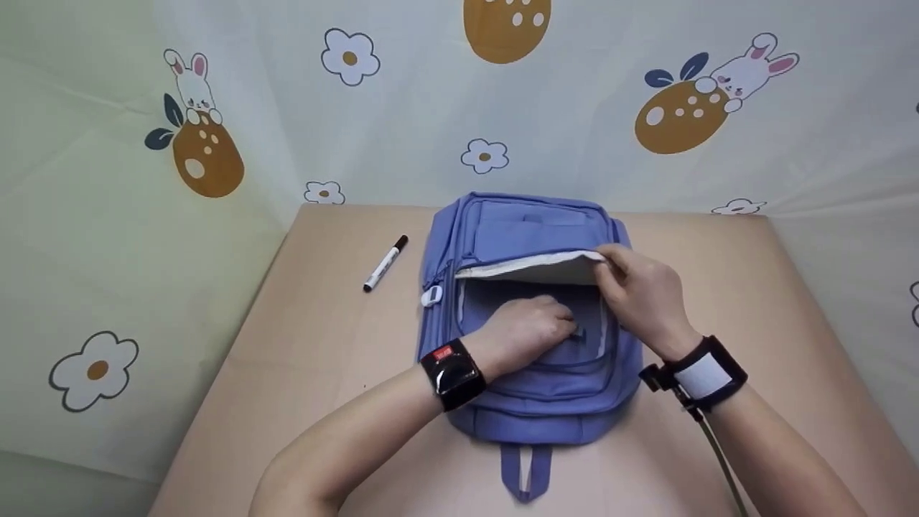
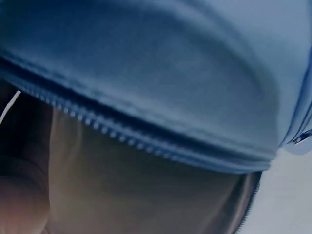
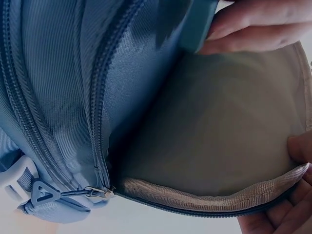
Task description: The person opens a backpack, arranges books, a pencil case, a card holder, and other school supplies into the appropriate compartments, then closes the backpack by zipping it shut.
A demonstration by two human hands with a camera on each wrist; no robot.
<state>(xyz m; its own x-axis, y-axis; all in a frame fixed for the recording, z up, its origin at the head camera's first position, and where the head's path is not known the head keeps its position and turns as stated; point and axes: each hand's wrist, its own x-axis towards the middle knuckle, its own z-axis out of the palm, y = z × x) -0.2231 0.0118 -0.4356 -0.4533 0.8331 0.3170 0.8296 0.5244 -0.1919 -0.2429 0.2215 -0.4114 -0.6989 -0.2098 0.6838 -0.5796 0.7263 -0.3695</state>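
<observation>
A blue backpack (image 1: 531, 425) lies on the table with its front pocket unzipped. My right hand (image 1: 646, 294) pinches the pale-lined edge of the pocket flap (image 1: 531, 267) and holds it up. Inside the pocket mouth is my left hand (image 1: 528, 327), fingers curled. In the right wrist view those fingers grip a small teal object (image 3: 197, 27) with a rounded corner; most of it is hidden, so its kind is unclear. The left wrist view shows the pocket's zipper teeth (image 2: 126, 139) close up, with part of the left hand (image 2: 22, 204) in shadow beside the lining.
A black-and-white marker (image 1: 385, 263) lies on the brown table (image 1: 309, 345), left of the backpack. The backpack's carry loop (image 1: 525, 474) points toward me. A white buckle (image 1: 431, 296) sits at its left side. Patterned curtains (image 1: 402, 129) surround the table's back and sides.
</observation>
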